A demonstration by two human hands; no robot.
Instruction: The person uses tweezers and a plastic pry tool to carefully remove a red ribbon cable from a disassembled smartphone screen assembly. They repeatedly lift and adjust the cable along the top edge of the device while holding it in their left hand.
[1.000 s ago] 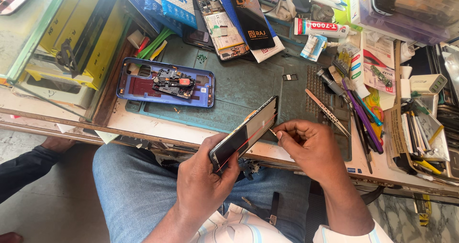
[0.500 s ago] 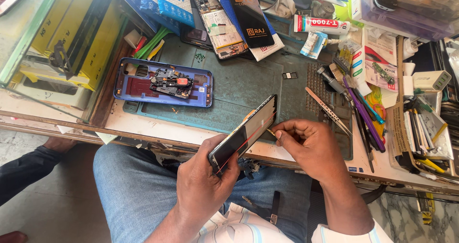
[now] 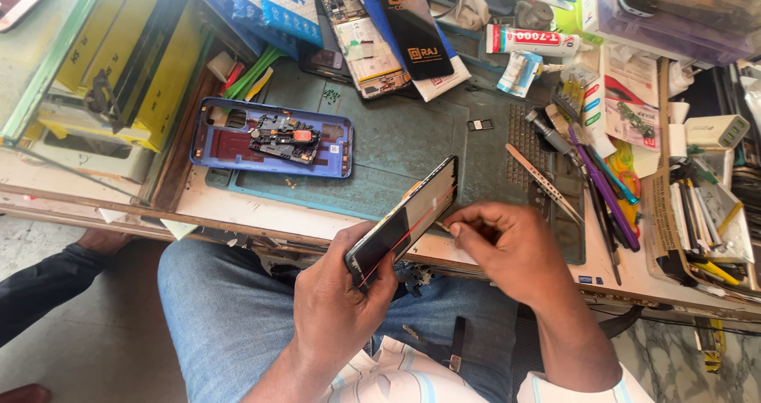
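Observation:
My left hand (image 3: 342, 304) grips a black phone screen assembly (image 3: 403, 222), held tilted on its edge over the front edge of the workbench. My right hand (image 3: 507, 248) is pinched at the right side of that screen, fingertips touching its edge near the middle; whatever it holds there is too small to tell. On the green work mat (image 3: 412, 145) behind lies a blue phone back shell (image 3: 269, 137) with a circuit board lying in it.
Metal tweezers (image 3: 543, 183) lie right of the mat beside several pens and tools (image 3: 602, 189). A glue tube (image 3: 533, 40), dismantled phones (image 3: 361, 34) and boxes crowd the back. Yellow packets (image 3: 119, 70) sit under glass at left. Another person's dark sleeve (image 3: 47, 284) reaches in lower left.
Both hands stay at the screen; the right hand's fingers have shifted slightly along its edge. The view has tilted a little.

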